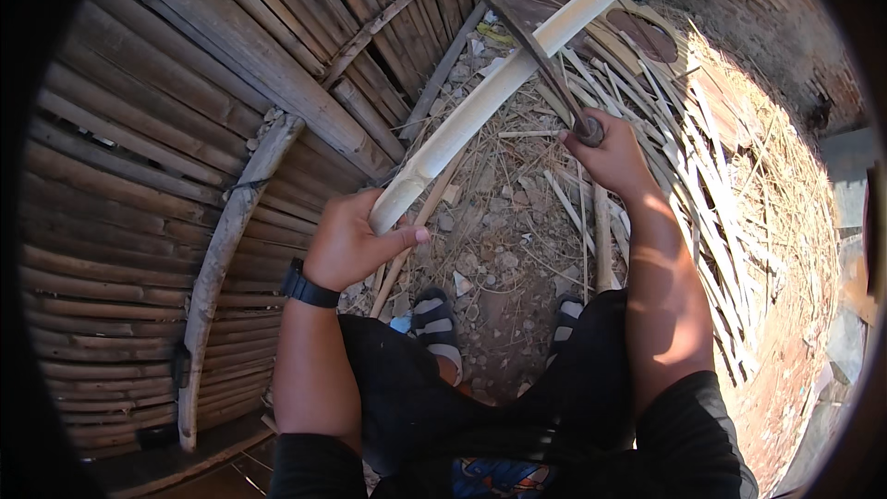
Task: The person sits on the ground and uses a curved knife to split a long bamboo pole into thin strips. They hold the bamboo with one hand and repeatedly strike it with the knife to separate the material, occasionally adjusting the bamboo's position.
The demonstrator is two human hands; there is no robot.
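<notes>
A long pale split bamboo strip (476,106) slants from the lower left up past the top edge. Its near end sits in my left hand (351,240), closed round it with the thumb stretched along the near side. My right hand (614,152) grips the round handle of a machete (531,42), whose dark, curved blade points up and to the left. The blade crosses the strip near its middle, and I cannot tell whether it has cut into it.
A bamboo slat wall (120,249) with a wooden post (236,259) stands close on the left. Many split bamboo strips (688,212) lie in a pile on the right. Shavings and stones cover the ground (490,268) by my feet. A brick wall (767,28) rises behind.
</notes>
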